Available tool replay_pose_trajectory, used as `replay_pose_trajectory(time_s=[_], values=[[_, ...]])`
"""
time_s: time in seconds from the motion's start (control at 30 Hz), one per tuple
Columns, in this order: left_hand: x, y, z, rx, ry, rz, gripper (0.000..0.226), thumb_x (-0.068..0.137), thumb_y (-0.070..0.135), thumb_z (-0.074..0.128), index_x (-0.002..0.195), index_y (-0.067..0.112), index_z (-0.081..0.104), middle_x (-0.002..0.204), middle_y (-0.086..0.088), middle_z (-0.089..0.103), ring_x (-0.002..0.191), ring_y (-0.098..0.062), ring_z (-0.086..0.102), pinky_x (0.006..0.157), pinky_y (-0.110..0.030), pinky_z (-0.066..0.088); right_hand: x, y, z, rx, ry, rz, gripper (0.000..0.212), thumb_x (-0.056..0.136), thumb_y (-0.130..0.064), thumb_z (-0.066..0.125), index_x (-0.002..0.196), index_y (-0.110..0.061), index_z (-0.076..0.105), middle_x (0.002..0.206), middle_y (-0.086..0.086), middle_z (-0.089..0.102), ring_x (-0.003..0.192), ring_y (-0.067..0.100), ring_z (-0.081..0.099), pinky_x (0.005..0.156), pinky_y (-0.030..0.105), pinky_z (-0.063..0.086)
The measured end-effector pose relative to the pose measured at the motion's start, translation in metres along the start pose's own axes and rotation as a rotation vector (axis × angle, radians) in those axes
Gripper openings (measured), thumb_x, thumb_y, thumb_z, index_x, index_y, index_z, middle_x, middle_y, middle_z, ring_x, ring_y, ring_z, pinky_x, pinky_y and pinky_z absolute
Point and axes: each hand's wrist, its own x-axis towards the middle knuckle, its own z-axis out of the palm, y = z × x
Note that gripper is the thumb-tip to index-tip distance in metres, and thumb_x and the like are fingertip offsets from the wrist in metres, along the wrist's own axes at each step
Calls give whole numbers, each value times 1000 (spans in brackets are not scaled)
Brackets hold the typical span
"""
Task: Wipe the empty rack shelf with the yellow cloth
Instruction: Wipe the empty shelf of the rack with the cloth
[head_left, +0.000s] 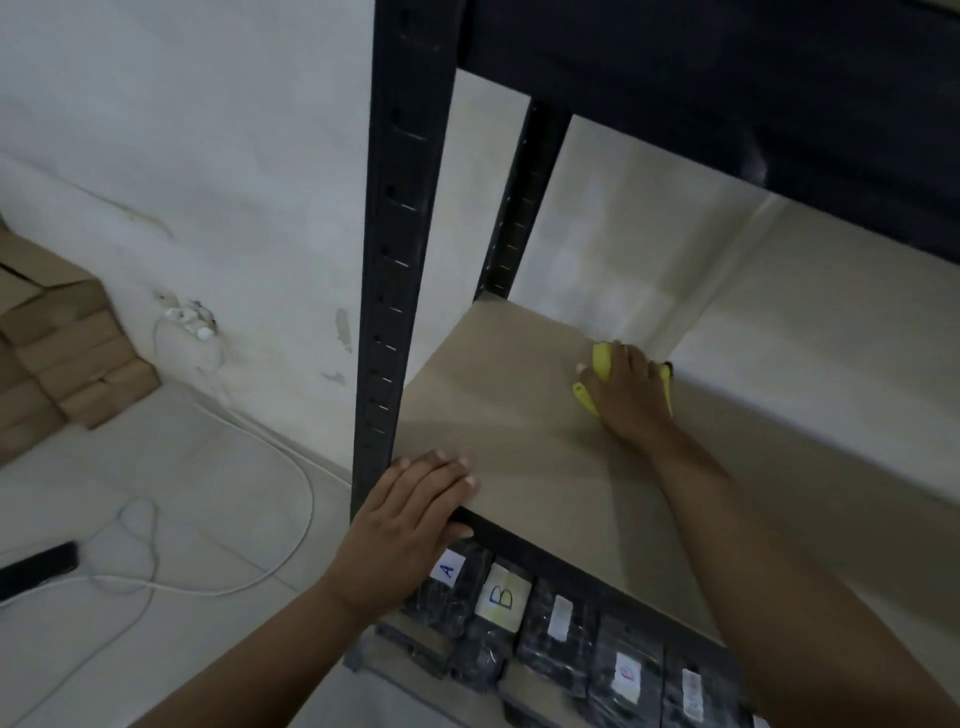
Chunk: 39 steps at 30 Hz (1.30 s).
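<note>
The empty rack shelf (524, 415) is a bare tan board in a black metal frame. My right hand (631, 395) presses the yellow cloth (602, 359) flat on the board near its back edge, close to the wall. Only the cloth's edges show around my fingers. My left hand (410, 519) rests on the shelf's front left corner beside the black upright post (395, 260), fingers together, thumb over the front rail.
Black wrapped packages with letter labels (498, 597) fill the shelf below. Another dark shelf (727, 78) hangs close overhead. On the floor to the left lie white cables (291, 467), a black device (36, 569) and stacked cardboard boxes (62, 364).
</note>
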Motion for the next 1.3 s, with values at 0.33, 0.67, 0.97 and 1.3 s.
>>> replay_pose_trajectory(time_s=[0.33,0.67,0.97,1.3], values=[[1,-7,14,119,89,61,38,97,44,33,121,17,45,129,-3,44,120,-21,44,112,-33,19,40,-79,-3,467,-40,-174,36,96,-20,41,129,-15,51,139,9,47,118,11,52,106,31,36],[4,-7,7,127,75,50,40,98,46,32,122,16,45,130,-2,43,120,-20,44,110,-32,21,-17,-47,-20,672,-123,-316,32,95,-11,41,110,-16,69,89,-4,71,69,5,61,64,7,42],[2,-4,7,146,70,32,40,97,45,31,122,16,44,130,-3,43,121,-21,43,112,-33,19,49,-101,0,396,-85,-268,38,95,-29,37,126,-13,52,125,9,55,114,21,50,97,13,35],[1,-4,10,155,91,41,41,97,45,33,123,15,44,129,-4,44,120,-22,44,112,-33,20,-3,-71,-24,826,-151,-224,31,94,-23,50,99,1,69,90,12,69,78,15,58,64,12,43]])
